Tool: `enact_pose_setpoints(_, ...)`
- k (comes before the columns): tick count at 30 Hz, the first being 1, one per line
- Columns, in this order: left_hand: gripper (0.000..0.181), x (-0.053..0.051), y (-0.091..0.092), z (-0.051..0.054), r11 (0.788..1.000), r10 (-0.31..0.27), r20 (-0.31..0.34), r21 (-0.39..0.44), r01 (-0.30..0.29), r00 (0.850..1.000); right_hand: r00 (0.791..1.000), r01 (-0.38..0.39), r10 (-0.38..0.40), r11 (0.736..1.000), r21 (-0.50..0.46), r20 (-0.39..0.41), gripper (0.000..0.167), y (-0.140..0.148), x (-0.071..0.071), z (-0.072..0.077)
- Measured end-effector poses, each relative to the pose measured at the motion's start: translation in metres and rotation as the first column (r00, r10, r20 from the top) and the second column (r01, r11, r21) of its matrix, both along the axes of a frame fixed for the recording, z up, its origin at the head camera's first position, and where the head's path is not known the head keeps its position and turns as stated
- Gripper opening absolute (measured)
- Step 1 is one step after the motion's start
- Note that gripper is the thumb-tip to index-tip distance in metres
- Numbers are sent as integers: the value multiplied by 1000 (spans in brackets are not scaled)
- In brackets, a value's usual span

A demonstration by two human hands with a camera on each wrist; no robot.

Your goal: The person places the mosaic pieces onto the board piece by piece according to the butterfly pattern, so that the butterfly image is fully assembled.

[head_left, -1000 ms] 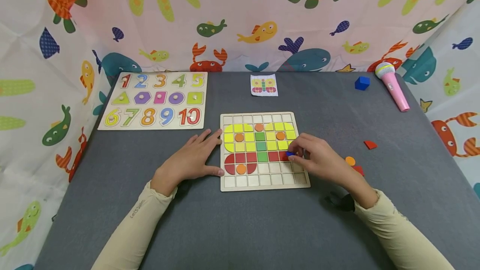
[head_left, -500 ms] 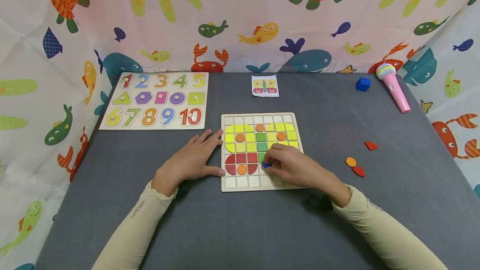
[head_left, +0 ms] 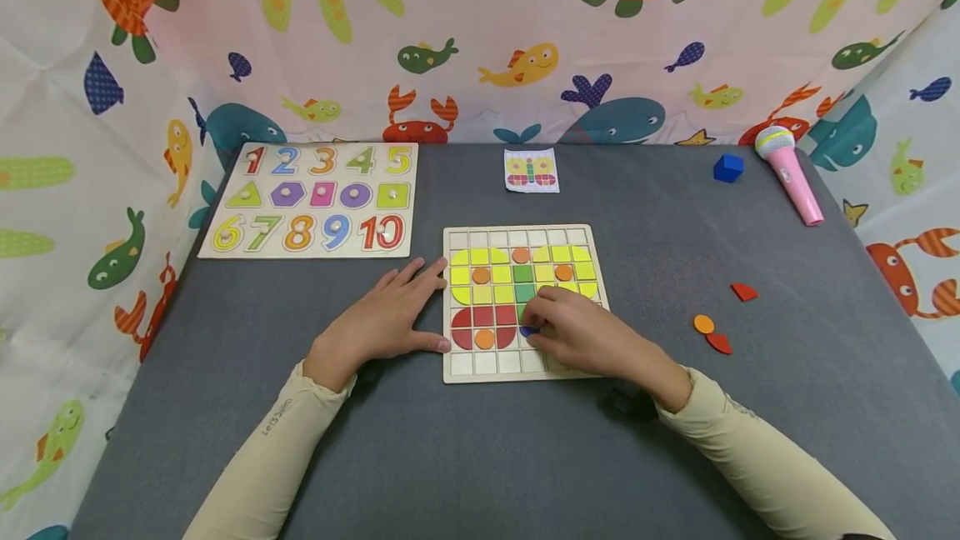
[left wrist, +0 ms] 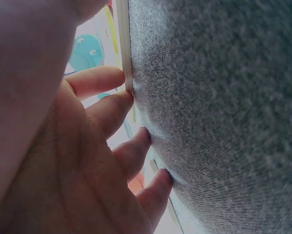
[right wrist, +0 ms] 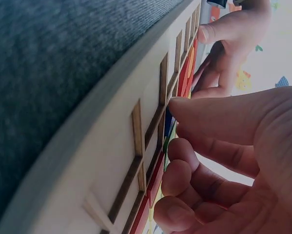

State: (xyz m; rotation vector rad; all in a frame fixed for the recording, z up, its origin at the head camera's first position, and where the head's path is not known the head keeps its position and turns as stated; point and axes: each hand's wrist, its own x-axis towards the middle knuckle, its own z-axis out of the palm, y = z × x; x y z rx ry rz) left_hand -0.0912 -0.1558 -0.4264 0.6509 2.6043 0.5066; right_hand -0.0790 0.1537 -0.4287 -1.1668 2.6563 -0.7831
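Note:
A wooden grid board (head_left: 487, 367) lies on the grey table, filled with yellow, red, green and orange pieces. My left hand (head_left: 381, 319) rests at its left edge, fingers spread and thumb touching the rim; the left wrist view shows the fingertips (left wrist: 160, 183) down by the cloth. Over the board's lower middle, my right hand (head_left: 588, 332) pinches a small blue piece (head_left: 527, 331) between thumb and fingers. That piece is just below the green column, at a grid cell. The right wrist view shows the blue piece (right wrist: 169, 122) mostly hidden by the thumb; its shape is unclear.
Right of the board lie an orange disc (head_left: 703, 323) and two red rounded pieces (head_left: 719, 343). Farther back are a blue cube (head_left: 728, 167) and a pink toy microphone (head_left: 793, 182). A butterfly pattern card (head_left: 532, 170) and a number puzzle (head_left: 300, 178) lie behind the board.
My right hand has moved left across the board with the blue piece, from the right end of the red row to below the green column. My left hand has stayed put.

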Motion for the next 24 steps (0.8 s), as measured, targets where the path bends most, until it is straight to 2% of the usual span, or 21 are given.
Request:
enact_pose_setpoints(4,98,1,0,2,1000,5,3,1,-5,1000,1000,12,-12,1000,4,2,12,0,0,1)
enact_pose_setpoints(15,98,1,1,1,1000,-4,-1,0,4,1000,1000,-23,23,1000,-12,9,12,2,-1,0)
enact_pose_setpoints(24,98,2,0,1,1000,-6,-4,3,6,1000,998,51,-50,998,-42,27,13,19,0,10)
